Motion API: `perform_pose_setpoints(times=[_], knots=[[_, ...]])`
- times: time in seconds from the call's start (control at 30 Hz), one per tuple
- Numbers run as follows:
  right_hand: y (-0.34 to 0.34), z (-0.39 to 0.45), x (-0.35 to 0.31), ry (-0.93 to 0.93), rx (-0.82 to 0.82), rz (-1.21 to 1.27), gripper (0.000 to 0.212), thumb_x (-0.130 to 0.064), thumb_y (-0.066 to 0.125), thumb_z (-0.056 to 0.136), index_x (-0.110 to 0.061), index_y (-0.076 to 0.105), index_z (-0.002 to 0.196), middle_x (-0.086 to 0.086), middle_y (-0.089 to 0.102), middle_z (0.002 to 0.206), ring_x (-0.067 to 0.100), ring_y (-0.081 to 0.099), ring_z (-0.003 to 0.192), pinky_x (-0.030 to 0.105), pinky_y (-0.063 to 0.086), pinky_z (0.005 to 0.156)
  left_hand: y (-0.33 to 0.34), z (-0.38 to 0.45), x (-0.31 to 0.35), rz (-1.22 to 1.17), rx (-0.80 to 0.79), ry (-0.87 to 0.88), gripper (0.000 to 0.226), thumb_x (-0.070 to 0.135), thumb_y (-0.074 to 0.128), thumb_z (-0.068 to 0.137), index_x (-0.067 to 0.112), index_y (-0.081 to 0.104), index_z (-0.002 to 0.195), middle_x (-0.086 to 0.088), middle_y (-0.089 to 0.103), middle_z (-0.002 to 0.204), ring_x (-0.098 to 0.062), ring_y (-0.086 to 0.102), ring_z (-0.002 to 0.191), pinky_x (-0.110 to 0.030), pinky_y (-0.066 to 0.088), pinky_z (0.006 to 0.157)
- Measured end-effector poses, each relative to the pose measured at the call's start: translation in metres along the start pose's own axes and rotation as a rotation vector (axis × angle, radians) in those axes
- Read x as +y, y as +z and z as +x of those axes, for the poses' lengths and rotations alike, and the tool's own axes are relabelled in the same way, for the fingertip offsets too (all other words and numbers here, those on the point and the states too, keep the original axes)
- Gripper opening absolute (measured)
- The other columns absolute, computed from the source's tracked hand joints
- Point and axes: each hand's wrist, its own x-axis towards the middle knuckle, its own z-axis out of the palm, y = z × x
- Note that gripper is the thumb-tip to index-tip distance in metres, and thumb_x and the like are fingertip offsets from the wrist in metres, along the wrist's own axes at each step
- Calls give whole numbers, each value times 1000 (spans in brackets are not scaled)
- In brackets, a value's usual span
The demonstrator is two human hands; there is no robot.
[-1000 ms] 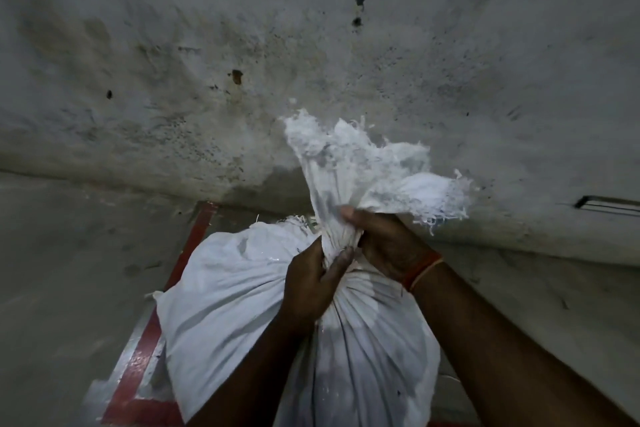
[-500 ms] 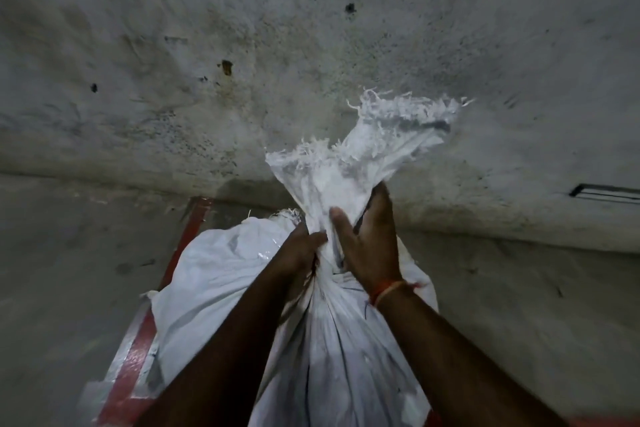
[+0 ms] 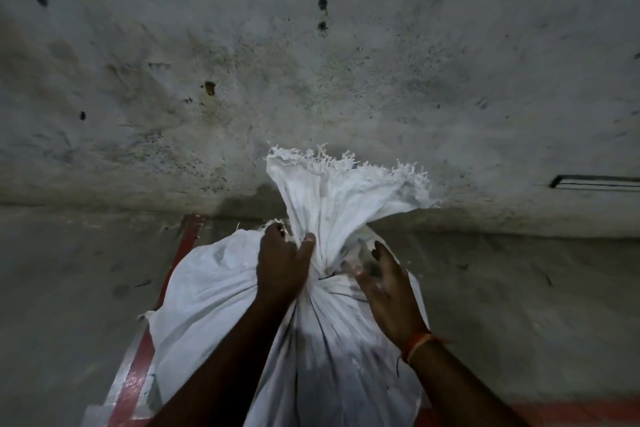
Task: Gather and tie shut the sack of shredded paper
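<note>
The left hand (image 3: 282,265) is wrapped round the gathered neck (image 3: 320,253) of the sack (image 3: 214,291), thumb pressed against the twisted cloth, gripping it just above the pinch point. The right hand (image 3: 388,288) hangs just beside that neck on its other side, fingers loosely spread and blurred, holding nothing that I can see. The neck stands nearly upright between the two hands, so the left is the one on it and the right must close in sideways to wind or knot. A dark line may cross the pinch; I cannot tell if it is a tie. Above the neck the frayed mouth (image 3: 346,180) fans out, woven white plastic with ragged threads. Below it the sack bulges, creased, standing on the grey floor (image 3: 69,288) by a red stripe (image 3: 188,243), with a stained wall (image 3: 311,80) behind.
</note>
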Motion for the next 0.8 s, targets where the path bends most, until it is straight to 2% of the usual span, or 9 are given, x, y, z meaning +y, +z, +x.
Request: perform_pose_setpoints(times=[0.1,0.17,0.23,0.27,0.33,0.43,0.53,0.67,0.8], knots=[[-16,-10,3,-9,43,-10,52,-32,64,94,-22,47,141,-11,57,125,-17,52,106,2,40,84,-5,-32,15,158,267,198,61,46,60,84,4,52,128,-16,57,125,-33,53,118,-44,43,100],[-25,-17,2,-8,56,2,50,-35,61,95,-21,48,141,-5,55,136,-6,51,117,4,38,91,-6,-58,31,153,347,377,54,34,63,87,4,52,131,-14,52,135,-28,48,127,-36,37,107],[-38,-25,0,-23,82,15,44,-40,58,94,-27,50,136,-7,55,137,8,50,127,21,42,102,-1,-82,45,92,293,545,45,21,66,89,6,54,129,-12,50,139,-23,45,134,-31,35,113],[-45,-29,-2,-21,88,34,40,-39,58,95,-32,50,133,-9,55,135,10,49,128,28,43,105,4,-93,52,60,223,607,40,16,67,89,7,56,126,-10,49,139,-21,45,135,-30,36,113],[-61,-38,-6,-9,94,81,40,-34,59,96,-37,48,134,-14,54,134,7,49,128,32,42,107,18,-110,65,4,48,676,33,10,68,88,11,59,121,-4,48,136,-15,47,132,-29,42,109],[-91,-48,-1,13,113,114,38,-34,58,97,-40,48,133,-19,55,132,5,53,125,29,44,104,49,-128,78,-61,-172,656,31,9,67,89,15,60,119,2,51,128,-8,56,117,-31,53,94],[-122,-55,17,59,159,116,36,-31,58,98,-30,54,133,-14,61,127,4,57,118,27,48,97,87,-140,81,-133,-314,564,31,10,65,90,20,60,119,7,57,118,-8,63,106,-34,56,85],[-159,-66,62,134,207,98,24,-27,58,98,-29,60,122,-23,62,110,-10,58,106,4,45,82,147,-158,74,-180,-502,385,28,9,62,92,22,61,117,6,64,118,-4,67,103,-32,59,86],[-183,-75,133,238,239,80,24,-28,58,98,-20,64,120,-17,65,107,-17,58,96,0,44,76,214,-171,50,-142,-667,243,30,7,61,94,26,61,118,7,67,117,-4,67,104,-26,57,89]])
